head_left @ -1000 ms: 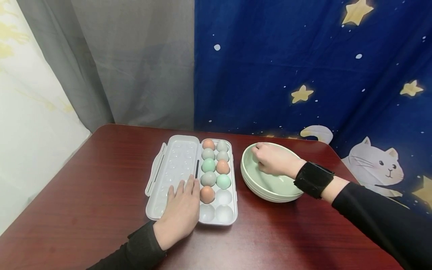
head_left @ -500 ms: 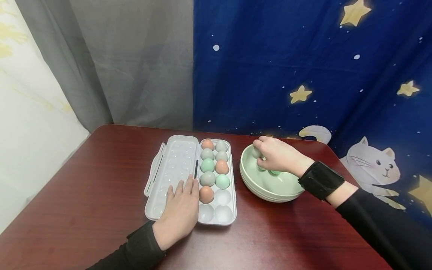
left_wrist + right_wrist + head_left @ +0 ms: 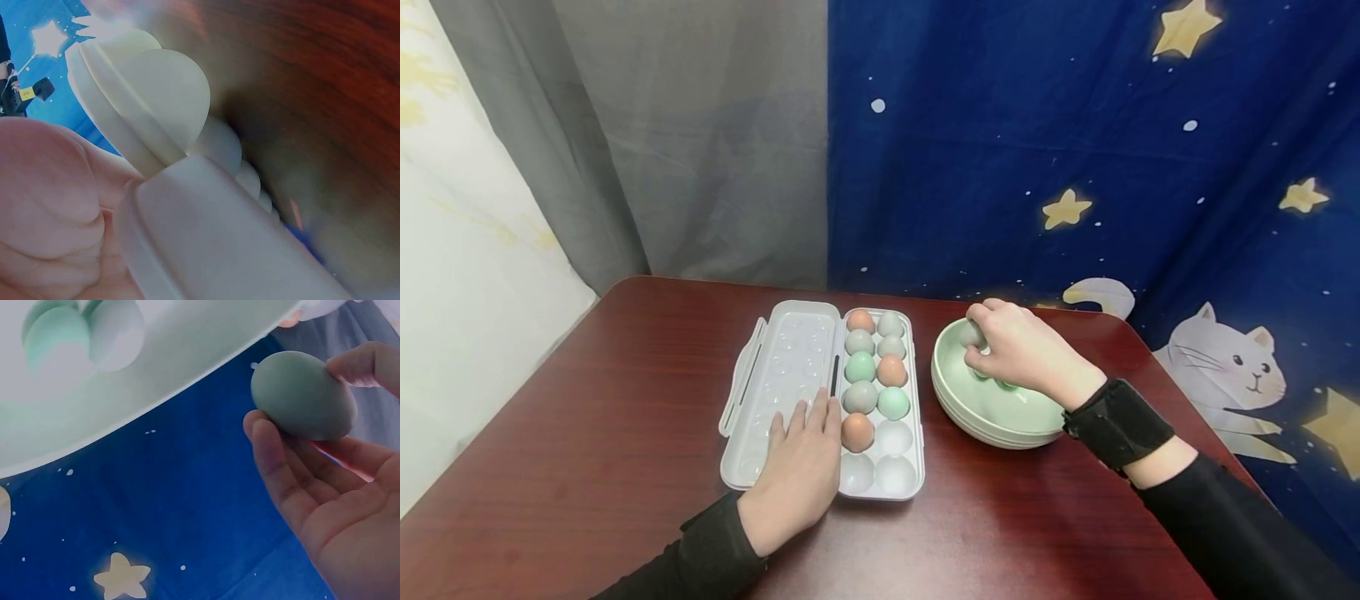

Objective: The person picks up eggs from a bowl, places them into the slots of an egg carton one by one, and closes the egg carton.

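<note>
My right hand [image 3: 1018, 346] pinches a grey-green egg [image 3: 304, 395] between thumb and fingers, over the pale green bowl [image 3: 992, 423]. Inside the bowl lie a mint green egg [image 3: 57, 339] and a pale grey egg [image 3: 117, 332], partly covered by the hand in the head view. My left hand [image 3: 799, 475] lies with straight fingers on the white egg box [image 3: 917, 467], at the hinge side of its opened lid [image 3: 786, 333]. Brown, grey and green eggs fill the far cups of the box, among them a brown egg [image 3: 857, 432]; the nearest cups [image 3: 895, 477] hold none.
Box and bowl stand side by side on a dark red wooden table [image 3: 625, 417]. Behind its far edge hang a grey curtain [image 3: 722, 150] and a blue star-patterned curtain [image 3: 962, 167]. A white patterned cloth [image 3: 482, 250] hangs at the left.
My right hand has risen from down in the bowl, bringing up the grey-green egg, and its wrist has shifted slightly right. The left hand stays where it was on the box.
</note>
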Demonstrator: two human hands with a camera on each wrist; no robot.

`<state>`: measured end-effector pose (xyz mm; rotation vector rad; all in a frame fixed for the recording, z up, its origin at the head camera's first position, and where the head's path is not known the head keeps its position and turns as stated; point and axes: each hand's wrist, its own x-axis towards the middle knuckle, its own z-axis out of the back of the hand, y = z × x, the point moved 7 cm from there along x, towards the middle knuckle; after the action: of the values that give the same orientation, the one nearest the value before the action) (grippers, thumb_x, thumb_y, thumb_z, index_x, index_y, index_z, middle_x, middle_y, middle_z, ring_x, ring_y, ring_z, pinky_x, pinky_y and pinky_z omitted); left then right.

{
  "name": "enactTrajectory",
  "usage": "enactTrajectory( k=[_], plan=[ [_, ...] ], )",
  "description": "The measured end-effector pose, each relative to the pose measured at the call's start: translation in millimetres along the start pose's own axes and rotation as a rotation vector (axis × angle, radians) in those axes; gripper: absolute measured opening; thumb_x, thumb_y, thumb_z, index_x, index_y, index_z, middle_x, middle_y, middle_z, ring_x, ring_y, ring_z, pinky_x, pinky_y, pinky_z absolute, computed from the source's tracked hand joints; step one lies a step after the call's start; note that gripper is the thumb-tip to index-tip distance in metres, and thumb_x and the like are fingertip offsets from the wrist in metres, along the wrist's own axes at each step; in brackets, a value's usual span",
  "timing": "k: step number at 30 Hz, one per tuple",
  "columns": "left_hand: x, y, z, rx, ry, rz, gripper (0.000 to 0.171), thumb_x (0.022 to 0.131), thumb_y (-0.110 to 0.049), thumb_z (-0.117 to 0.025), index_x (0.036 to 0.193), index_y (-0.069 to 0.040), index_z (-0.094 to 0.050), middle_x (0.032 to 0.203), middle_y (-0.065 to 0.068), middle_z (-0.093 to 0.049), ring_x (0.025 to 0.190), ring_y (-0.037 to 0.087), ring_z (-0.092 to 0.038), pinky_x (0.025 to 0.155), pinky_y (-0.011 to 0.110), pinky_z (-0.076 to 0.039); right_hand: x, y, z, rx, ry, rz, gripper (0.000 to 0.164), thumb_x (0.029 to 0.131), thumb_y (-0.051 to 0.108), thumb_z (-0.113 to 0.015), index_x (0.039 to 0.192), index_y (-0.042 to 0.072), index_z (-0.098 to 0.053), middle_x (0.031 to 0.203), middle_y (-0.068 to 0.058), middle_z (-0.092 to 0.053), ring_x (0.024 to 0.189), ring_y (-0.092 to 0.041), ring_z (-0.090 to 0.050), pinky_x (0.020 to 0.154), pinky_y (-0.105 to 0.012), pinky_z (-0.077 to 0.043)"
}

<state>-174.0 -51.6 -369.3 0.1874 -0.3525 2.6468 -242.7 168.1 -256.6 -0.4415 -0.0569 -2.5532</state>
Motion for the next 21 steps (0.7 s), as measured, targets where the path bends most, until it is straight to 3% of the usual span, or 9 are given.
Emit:
enactTrajectory(
  k=[13,21],
  plan=[
    [-0.7,0.5,0.4,0.007,0.003,0.002,0.054,0.088,-0.002,-0.055,0.138,0.015,-0.042,0.144,0.033,-0.038,0.128,0.051,-0.040,0.099,0.070,-0.027,-11.9,10.7,2.8,0.067,-0.093,-0.098,0.026,0.080,0.014,-0.067,0.101,0.000,-0.065,0.087,-0.008,-0.060,0.071,-0.025,-0.055,0.066,-0.041,-0.046],
    [-1.8,1.0,-0.3,0.008,-0.001,0.001,0.053,0.089,-0.002,-0.054,0.138,0.016,-0.043,0.144,0.033,-0.038,0.128,0.051,-0.040,0.099,0.070,-0.027,-22.9,14.8,10.9,0.156,-0.158,-0.195,0.030,0.080,0.021,-0.067,0.104,0.004,-0.065,0.094,-0.007,-0.063,0.077,-0.022,-0.056,0.067,-0.037,-0.046]
  ],
)
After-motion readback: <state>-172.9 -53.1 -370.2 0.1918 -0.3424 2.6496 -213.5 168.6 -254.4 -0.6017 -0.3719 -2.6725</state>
